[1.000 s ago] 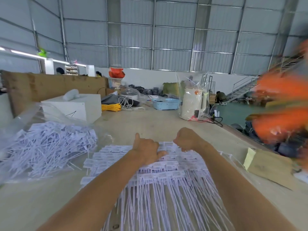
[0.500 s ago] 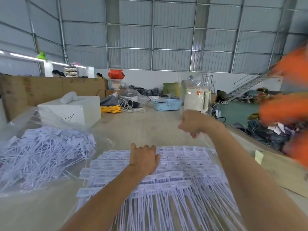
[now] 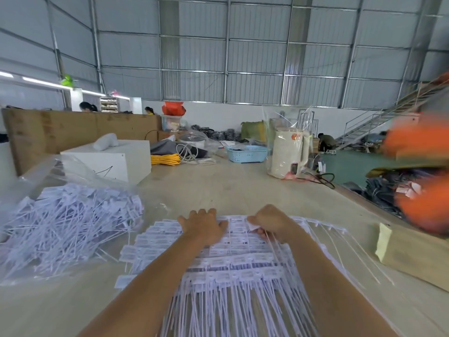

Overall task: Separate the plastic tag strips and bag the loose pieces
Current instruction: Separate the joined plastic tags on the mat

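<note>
A stack of white plastic tag strips (image 3: 233,266) lies on the table in front of me, label ends far, thin tails running toward me. My left hand (image 3: 202,227) presses flat on the far part of the stack. My right hand (image 3: 272,226) sits just to its right and pinches a white tag at the stack's far edge. To the left, a clear plastic bag (image 3: 31,181) lies open, holding a heap of loose tags (image 3: 68,224).
A white box (image 3: 114,159) stands behind the bag. A cardboard piece (image 3: 413,254) lies at the right table edge. Far back are a blue basket (image 3: 246,153), a bagged white kettle (image 3: 289,154), yellow cable (image 3: 165,159) and a cardboard wall (image 3: 73,130). Blurred orange shapes (image 3: 422,203) fill the right.
My right hand, raised above the table half a second ago, has come back down to the stack's far edge and now pinches a tag. My left hand stays pressed on the stack.
</note>
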